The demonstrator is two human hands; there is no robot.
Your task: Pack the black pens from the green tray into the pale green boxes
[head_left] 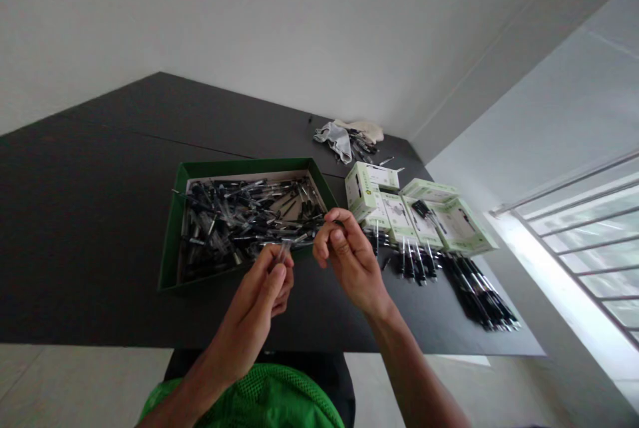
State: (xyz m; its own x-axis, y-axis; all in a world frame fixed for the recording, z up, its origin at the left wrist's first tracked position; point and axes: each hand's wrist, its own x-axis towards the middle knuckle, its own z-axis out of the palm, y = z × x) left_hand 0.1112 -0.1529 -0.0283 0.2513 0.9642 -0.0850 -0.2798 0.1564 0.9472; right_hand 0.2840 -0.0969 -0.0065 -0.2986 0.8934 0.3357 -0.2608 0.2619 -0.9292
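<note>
My left hand (262, 288) is closed on a clear plastic pen barrel (284, 252), whose end sticks up past the thumb. Just to its right, my right hand (352, 261) has its fingers curled in a pinch around a small black pen part (339, 223). The fingers hide most of that part, so its exact kind cannot be made out. Both hands are above the front right of a green box (170, 235). Inside the box lies a jumbled heap of black and clear pen parts (234, 215).
Light green pen cartons (364, 198) stand right of the box. Several pens (417, 265) lie before them, and a larger bundle of pens (482, 295) rests near the table's right end. Crumpled cloth (335, 140) lies behind on the dark table (90, 215), with a wall beyond.
</note>
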